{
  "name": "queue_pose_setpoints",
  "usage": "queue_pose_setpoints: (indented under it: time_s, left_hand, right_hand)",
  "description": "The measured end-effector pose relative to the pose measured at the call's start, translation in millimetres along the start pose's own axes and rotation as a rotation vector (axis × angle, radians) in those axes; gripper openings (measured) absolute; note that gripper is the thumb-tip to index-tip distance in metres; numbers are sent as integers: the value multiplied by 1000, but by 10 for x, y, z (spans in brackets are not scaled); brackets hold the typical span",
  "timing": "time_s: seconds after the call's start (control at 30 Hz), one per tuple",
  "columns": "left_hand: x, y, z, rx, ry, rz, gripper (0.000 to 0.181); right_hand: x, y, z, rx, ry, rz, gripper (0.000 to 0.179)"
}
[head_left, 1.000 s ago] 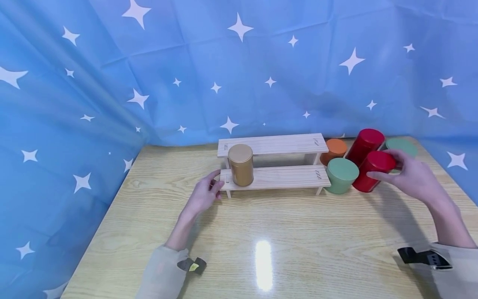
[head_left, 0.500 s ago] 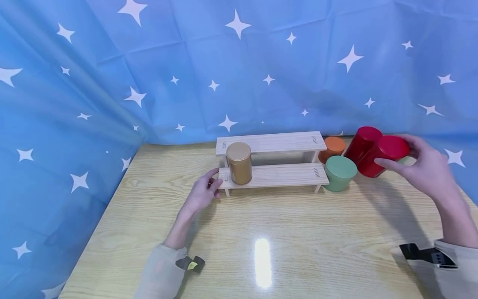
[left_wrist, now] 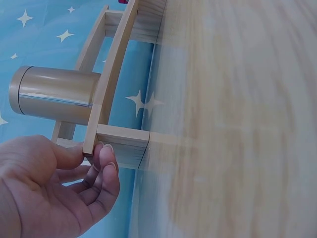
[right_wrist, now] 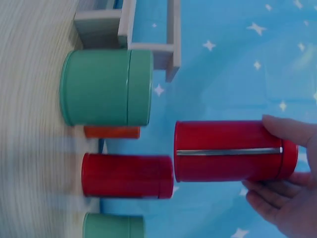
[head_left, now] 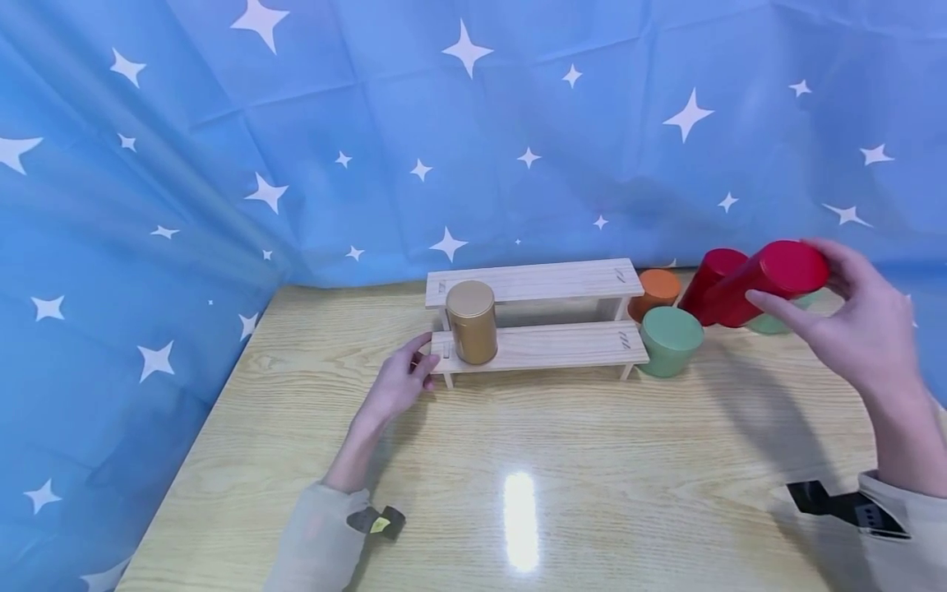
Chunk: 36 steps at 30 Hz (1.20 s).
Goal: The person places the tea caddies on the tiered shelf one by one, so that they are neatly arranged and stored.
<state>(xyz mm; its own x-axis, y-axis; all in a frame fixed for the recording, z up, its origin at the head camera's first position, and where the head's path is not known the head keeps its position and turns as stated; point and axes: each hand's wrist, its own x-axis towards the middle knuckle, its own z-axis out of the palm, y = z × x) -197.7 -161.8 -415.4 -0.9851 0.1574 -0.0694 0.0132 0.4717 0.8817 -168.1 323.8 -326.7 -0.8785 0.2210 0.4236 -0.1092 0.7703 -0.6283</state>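
Observation:
My left hand (head_left: pixel 403 380) pinches the left end of the lower board of a two-step wooden shelf (head_left: pixel 551 347); the left wrist view shows thumb above and fingertips beneath that end. A gold canister (head_left: pixel 473 322) stands upright at the left of the lower step. At the right, my right hand (head_left: pixel 858 321) grips a red canister (right_wrist: pixel 223 151) near its lid, lifted off the table. A second red canister (right_wrist: pixel 126 176) stands on the table behind it, partly hidden in the head view.
Right of the shelf stand an orange canister (head_left: pixel 657 292) and a wide green canister (head_left: pixel 671 341). Another green canister (right_wrist: pixel 113 226) is mostly hidden behind the right hand in the head view. A blue star-patterned cloth (head_left: pixel 473 148) hangs behind the wooden table (head_left: pixel 592 477).
My right hand has raised the red canister from among the others, up and a little to the right. The left hand keeps its hold on the shelf end.

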Motion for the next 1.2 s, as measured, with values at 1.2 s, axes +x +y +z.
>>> queue_pose_setpoints:
  time_s: [1.2]
  left_hand:
    - [5,34,-13,22,-4,-2,51]
  right_hand:
    - [-210,-843,828,215,-244,-277,75]
